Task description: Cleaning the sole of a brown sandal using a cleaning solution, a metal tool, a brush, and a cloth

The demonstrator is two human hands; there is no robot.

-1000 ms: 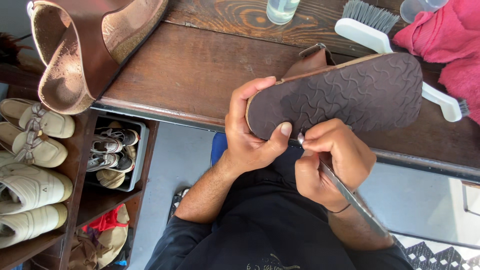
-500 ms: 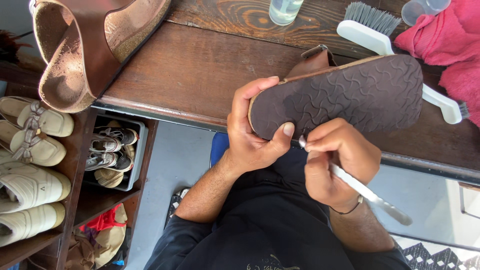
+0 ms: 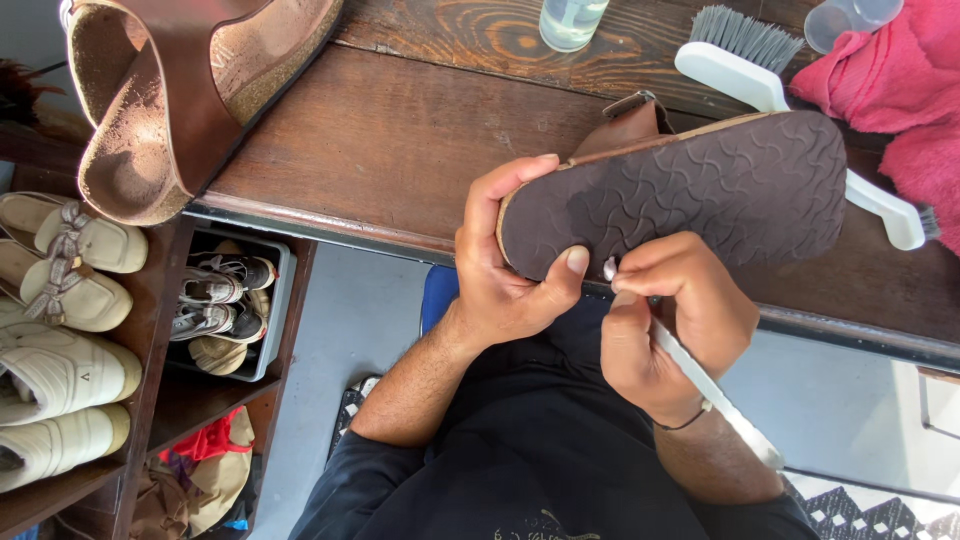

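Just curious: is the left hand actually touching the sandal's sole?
Touching. The head view shows the left hand wrapped round the sandal's end, thumb pressed flat on the dark sole.

The person sat at a dark wooden bench [image 3: 400,150] with a sandal [image 3: 690,190] turned sole up, its brown patterned tread facing the camera. The left hand [image 3: 505,270] gripped the sandal's end, thumb pressed on the sole and fingers curled round the edge. The right hand [image 3: 670,320] pinched a slim white-handled tool [image 3: 715,395], its tip touching the sole's lower edge just beside the left thumb. Behind the sandal lay a white brush [image 3: 760,70], and a pink cloth [image 3: 890,80] sat near the bench's far right. Another sandal [image 3: 170,90] rested at the bench's left corner, above a shelf [image 3: 150,340] of pale shoes [image 3: 60,300].
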